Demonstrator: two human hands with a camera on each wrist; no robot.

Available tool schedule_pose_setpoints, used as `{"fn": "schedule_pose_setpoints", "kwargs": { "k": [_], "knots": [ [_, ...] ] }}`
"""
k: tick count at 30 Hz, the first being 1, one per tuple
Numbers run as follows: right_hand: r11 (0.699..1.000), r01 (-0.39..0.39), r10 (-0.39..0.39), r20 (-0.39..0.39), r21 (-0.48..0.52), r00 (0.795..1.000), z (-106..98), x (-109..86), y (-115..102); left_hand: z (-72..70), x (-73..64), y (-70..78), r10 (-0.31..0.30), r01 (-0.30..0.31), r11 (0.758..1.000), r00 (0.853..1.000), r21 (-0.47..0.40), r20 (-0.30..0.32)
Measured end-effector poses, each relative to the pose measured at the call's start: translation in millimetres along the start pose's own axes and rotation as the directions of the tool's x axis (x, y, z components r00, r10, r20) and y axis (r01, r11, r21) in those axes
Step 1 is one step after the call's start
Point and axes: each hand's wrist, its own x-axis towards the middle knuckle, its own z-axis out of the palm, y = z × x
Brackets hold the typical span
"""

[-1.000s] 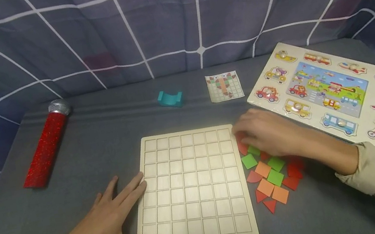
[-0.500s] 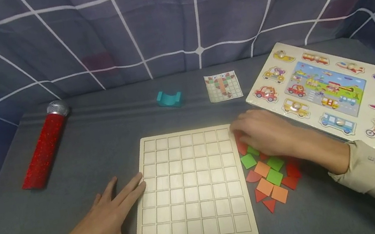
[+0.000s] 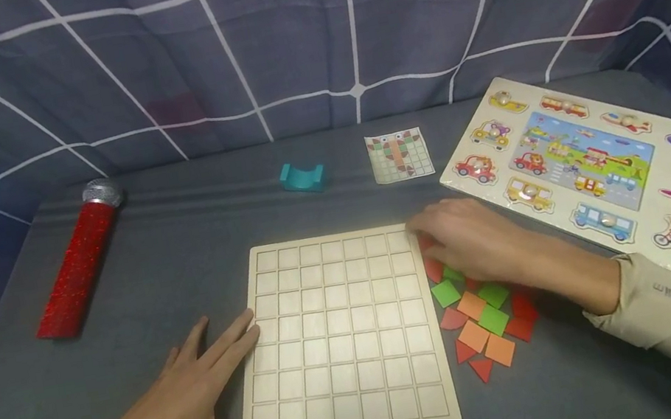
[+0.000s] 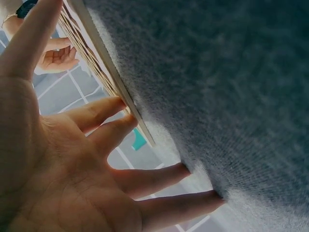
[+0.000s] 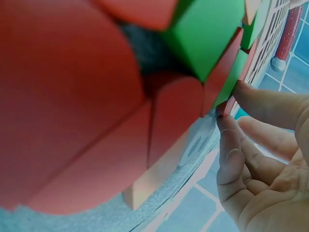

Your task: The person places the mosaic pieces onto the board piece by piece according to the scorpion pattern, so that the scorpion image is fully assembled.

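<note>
A square wooden grid board (image 3: 341,339) lies flat in the middle of the table. My left hand (image 3: 185,412) is spread at its left side, index and middle fingertips at the board's edge in the left wrist view and the thumb by the lower left corner. Beside the upper right corner is my right hand (image 3: 469,238), bent over a pile of flat red, green and orange pieces. The right wrist view shows its thumb and fingertips on either side of a small red piece (image 5: 230,105). Part of the pile is hidden under this hand. Green tiles (image 3: 493,320) lie among orange tiles (image 3: 500,350).
Behind the board are a teal bracket-shaped block (image 3: 303,178) and a pattern card (image 3: 399,155). A vehicle knob puzzle (image 3: 592,172) lies at the right, near my right forearm. A red glittery toy microphone (image 3: 78,262) lies at the left. A gridded cloth (image 3: 292,37) hangs behind the table.
My right hand has edged slightly left, its fingertips overlapping the board's upper right corner more. The left hand keeps its place at the board's left edge.
</note>
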Motion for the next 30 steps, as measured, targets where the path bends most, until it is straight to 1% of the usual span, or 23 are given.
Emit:
{"fn": "schedule_pose_setpoints", "kwargs": {
  "k": [2, 8, 13, 19, 22, 26, 30],
  "knots": [
    [1.0, -0.006, 0.006, -0.001, -0.002, 1.0, 0.1, 0.4, -0.7, -0.4, 0.1, -0.2, -0.007, 0.007, 1.0, 1.0, -0.006, 0.008],
    [0.999, -0.04, 0.04, 0.033, -0.016, 0.999, -2.1, -0.6, 0.1, 0.0, -1.1, -1.0, 0.002, -0.002, 1.0, 1.0, -0.001, -0.003],
    [0.999, -0.047, 0.048, 0.048, -0.016, 0.998, -2.8, -0.1, 0.7, -0.6, -0.4, -1.1, -0.01, 0.01, 1.0, 1.0, -0.015, 0.017],
    [0.995, -0.1, 0.098, 0.052, 0.018, 0.994, -3.0, -0.3, -0.6, -0.7, -0.7, -0.9, -0.008, 0.008, 1.0, 1.0, -0.014, 0.013],
    [0.992, -0.121, 0.119, 0.061, 0.035, 0.991, -3.4, 0.3, -1.4, -1.2, -1.8, -0.3, -0.017, 0.017, 1.0, 1.0, -0.025, 0.009],
    [0.981, -0.175, 0.164, 0.113, 0.088, 0.98, -4.4, -0.4, -2.4, -2.6, -2.7, 0.2, -0.031, 0.031, 0.999, 0.999, -0.036, 0.012],
    [0.974, -0.202, 0.185, 0.151, 0.101, 0.971, -5.5, -2.1, -4.6, -2.7, -2.0, 0.1, -0.03, 0.031, 0.999, 0.999, -0.037, 0.021]
  ]
}}
